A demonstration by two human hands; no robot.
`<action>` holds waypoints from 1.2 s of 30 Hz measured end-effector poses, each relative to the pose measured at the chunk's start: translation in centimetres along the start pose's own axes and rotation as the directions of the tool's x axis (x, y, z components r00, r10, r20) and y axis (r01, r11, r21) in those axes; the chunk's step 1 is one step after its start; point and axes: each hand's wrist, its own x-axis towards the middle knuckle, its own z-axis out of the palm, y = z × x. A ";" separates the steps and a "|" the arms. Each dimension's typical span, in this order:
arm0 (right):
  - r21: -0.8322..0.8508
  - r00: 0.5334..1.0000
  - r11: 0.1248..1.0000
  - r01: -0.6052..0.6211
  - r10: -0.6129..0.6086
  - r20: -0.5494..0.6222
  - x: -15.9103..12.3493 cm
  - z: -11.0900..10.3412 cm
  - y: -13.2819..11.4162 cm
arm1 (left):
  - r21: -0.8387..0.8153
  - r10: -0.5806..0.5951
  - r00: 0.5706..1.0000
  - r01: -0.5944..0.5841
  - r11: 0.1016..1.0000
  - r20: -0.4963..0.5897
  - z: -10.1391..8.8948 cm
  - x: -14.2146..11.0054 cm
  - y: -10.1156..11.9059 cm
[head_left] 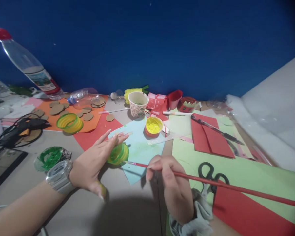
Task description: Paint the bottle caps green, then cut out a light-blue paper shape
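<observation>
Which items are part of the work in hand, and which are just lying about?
In use:
- right hand with red brush
- left hand over green-and-yellow ring
- probably yellow paint, green paint, blue paper

Lying about:
- scissors
- glue gun
- tall bottle
- cardboard discs

Grey tabletop (127, 213): gave widest way through, approx. 6–7 o'clock from view ctr.
L hand (90, 164): blocked 8 o'clock, w/ green paint dish (50, 159) just beyond wrist.
Red brush (260, 195): long bar from R hand (170, 183) twd 4 o'clock, crossing over scissors (213, 171); low pass there obstructed.
Paper cup (137, 106): stood approx. 11 o'clock, nr ctr.
Bottle (43, 80): tall obstacle, 10 o'clock.
Blue wall (147, 42): shut off 12 o'clock.
Pen (211, 127): lay at 3 o'clock, low.
</observation>
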 end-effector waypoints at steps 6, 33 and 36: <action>-0.045 0.997 0.997 0.063 -0.065 -0.029 0.0 -0.1 0.0 | -0.028 0.040 0.998 -0.042 0.999 -0.049 0.3 -0.1 -0.4; -0.166 0.863 0.877 0.451 -0.381 0.333 0.2 -0.6 -0.3 | -0.035 0.033 0.999 -0.035 0.999 -0.040 0.2 0.1 -0.4; -0.165 0.845 0.871 0.463 -0.377 0.378 0.2 -0.5 -0.3 | -0.038 0.039 0.998 -0.040 0.998 -0.039 0.2 0.1 -0.4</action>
